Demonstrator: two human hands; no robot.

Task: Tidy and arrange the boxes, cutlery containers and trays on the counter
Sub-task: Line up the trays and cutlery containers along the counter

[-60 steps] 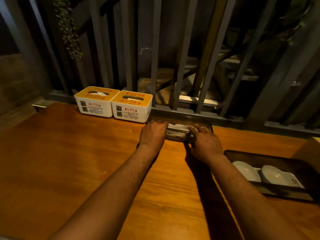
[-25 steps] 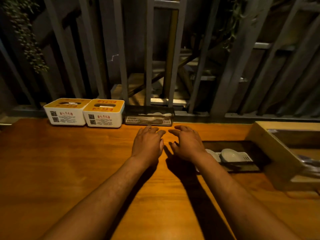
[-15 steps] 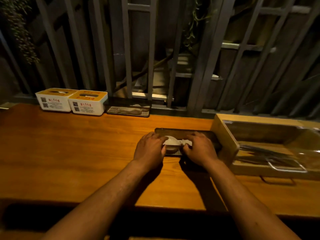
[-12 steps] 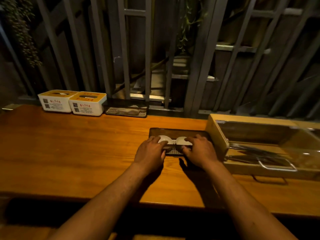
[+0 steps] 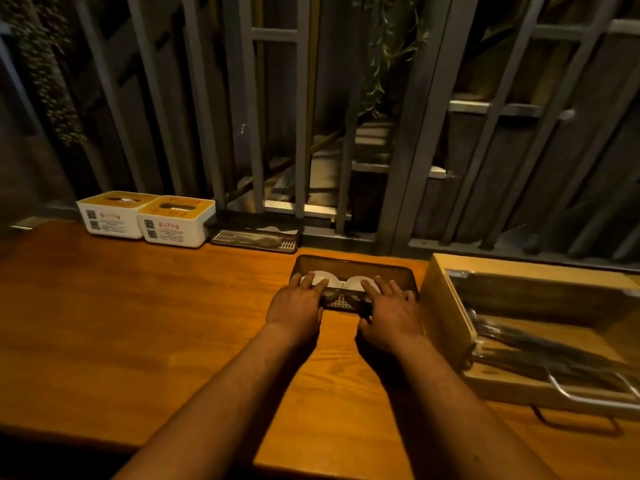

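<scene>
Dark translucent tray (image 5: 353, 268) w/ two white dishes (image 5: 341, 281) sits mid-worktop (image 5: 121, 323), near back edge. L hand (image 5: 298, 303) and R hand (image 5: 389, 308) lie flat on tray's front rim, fingers spread, not clenched. Wooden cutlery box (image 5: 446, 306) just R of tray. Second tray (image 5: 256, 237) and two white-yellow boxes (image 5: 145, 218) to tray's far L, by the railing.

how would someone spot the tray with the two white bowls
On the wooden counter, look just left of the big wooden box. The dark tray there has both hands resting on its near edge; unlike the similar tray by the railing, it holds two white bowls.
</scene>
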